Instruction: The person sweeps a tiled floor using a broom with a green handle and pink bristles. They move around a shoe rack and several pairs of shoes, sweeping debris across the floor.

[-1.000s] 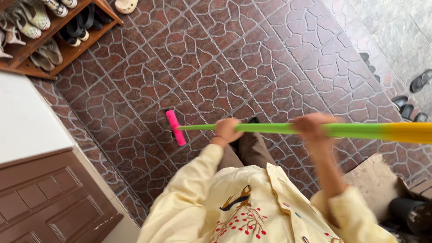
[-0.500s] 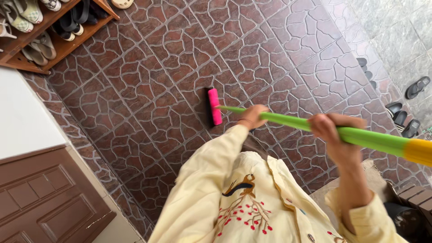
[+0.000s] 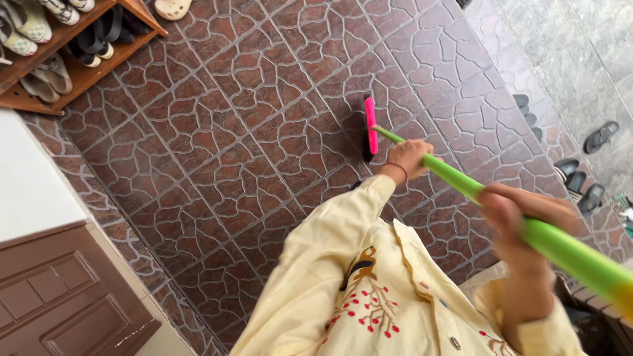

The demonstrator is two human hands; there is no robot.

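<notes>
The person stands over a long-handled broom, its pink head (image 3: 371,125) flat on the brown patterned tile floor (image 3: 217,125) at about twelve o'clock from the body; the green handle (image 3: 455,177) slants back from it toward four o'clock, rising past the chest. The left hand (image 3: 409,157) is wrapped around the handle close behind the head; the right hand (image 3: 511,211), blurred, is closed around it higher up, well apart from the left. The handle looks like a light, stiff, smooth tube, so I judge it could slide in a loose palm; two spread holds like these suit it, the lower one steering, the upper one driving. A wooden shoe rack (image 3: 72,46) sits at ten o'clock; sandals (image 3: 580,175) lie at two o'clock; a brown door (image 3: 59,303) stands at eight o'clock.
</notes>
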